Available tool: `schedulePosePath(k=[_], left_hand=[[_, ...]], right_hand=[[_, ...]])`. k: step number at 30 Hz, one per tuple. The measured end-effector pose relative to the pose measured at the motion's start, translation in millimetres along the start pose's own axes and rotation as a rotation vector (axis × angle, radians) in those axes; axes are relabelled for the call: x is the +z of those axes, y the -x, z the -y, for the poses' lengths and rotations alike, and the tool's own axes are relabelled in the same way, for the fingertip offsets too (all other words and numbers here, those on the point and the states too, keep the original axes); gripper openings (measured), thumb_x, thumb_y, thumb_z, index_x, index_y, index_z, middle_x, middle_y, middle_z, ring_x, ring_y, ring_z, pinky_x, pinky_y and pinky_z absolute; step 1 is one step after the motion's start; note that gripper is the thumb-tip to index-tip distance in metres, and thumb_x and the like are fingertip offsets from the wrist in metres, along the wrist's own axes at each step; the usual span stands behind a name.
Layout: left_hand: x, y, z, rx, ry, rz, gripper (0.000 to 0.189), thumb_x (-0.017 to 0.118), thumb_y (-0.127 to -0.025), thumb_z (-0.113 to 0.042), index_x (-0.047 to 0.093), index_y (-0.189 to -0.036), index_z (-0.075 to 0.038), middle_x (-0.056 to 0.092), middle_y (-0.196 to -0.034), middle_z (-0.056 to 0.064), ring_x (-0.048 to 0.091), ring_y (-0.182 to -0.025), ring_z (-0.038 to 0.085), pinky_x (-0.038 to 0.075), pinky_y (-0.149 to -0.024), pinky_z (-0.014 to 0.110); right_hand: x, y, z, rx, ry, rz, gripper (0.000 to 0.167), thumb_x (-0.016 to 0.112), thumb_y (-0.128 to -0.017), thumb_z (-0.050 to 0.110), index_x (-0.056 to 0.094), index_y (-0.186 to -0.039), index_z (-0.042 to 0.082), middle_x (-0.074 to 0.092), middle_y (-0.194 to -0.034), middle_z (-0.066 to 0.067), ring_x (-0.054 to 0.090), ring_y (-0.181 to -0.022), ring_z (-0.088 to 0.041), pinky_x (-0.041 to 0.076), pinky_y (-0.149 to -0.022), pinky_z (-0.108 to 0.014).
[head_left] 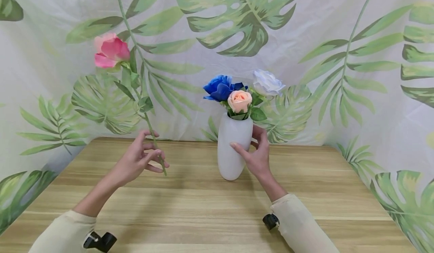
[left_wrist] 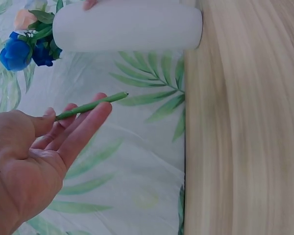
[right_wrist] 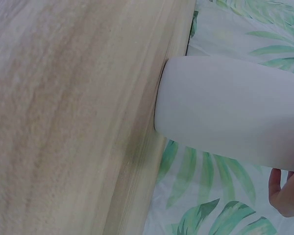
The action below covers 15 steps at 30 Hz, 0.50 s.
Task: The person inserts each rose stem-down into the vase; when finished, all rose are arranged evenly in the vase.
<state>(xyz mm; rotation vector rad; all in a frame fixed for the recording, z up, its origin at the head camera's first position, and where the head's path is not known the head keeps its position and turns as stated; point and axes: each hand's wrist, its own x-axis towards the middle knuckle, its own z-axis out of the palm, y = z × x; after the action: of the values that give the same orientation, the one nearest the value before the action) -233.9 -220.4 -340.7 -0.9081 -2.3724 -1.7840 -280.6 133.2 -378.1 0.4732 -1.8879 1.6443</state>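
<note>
My left hand (head_left: 139,157) pinches the green stem of a pink rose (head_left: 112,51) between thumb and fingers, left of the vase. The bloom leans up and to the left, above the table. The cut lower end of the stem (left_wrist: 93,105) sticks out past the fingertips in the left wrist view. A white vase (head_left: 234,147) stands on the table. With thumb in front and fingers round its right side, my right hand (head_left: 259,153) grips it. Out of its mouth rise a blue rose (head_left: 218,88), a peach rose (head_left: 240,101) and a pale blue-white rose (head_left: 268,83).
Both hands are over a wood-grain table (head_left: 190,215). Behind it hangs a pale cloth (head_left: 217,61) printed with green leaves, which also runs along both sides. Black wrist cameras (head_left: 101,241) are strapped at the light sleeves.
</note>
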Motion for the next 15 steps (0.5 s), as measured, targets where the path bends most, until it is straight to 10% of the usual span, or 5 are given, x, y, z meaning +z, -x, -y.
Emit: schedulePosePath(k=[10, 15], left_hand=[[3.8, -5.1, -5.6, -0.164, 0.037, 0.040, 0.080, 0.055, -0.094, 0.023, 0.013, -0.156, -0.004, 0.056, -0.098, 0.025, 0.075, -0.090, 0.035, 0.065, -0.074, 0.045], [7.9, -9.1, -5.5, -0.131, 0.015, 0.002, 0.083, 0.059, -0.091, 0.025, 0.016, -0.157, -0.003, 0.058, -0.099, 0.030, 0.075, -0.090, 0.035, 0.065, -0.074, 0.045]], right_hand=[[0.0, 0.1, 0.9, 0.002, 0.000, -0.002, 0.072, 0.087, -0.077, 0.004, 0.049, -0.138, -0.002, 0.058, -0.129, -0.016, 0.059, -0.114, -0.025, 0.054, -0.091, -0.042], [0.2, 0.0, 1.1, 0.012, -0.003, -0.003, 0.072, 0.087, -0.077, 0.004, 0.049, -0.138, -0.001, 0.058, -0.130, -0.016, 0.059, -0.115, -0.025, 0.053, -0.091, -0.031]])
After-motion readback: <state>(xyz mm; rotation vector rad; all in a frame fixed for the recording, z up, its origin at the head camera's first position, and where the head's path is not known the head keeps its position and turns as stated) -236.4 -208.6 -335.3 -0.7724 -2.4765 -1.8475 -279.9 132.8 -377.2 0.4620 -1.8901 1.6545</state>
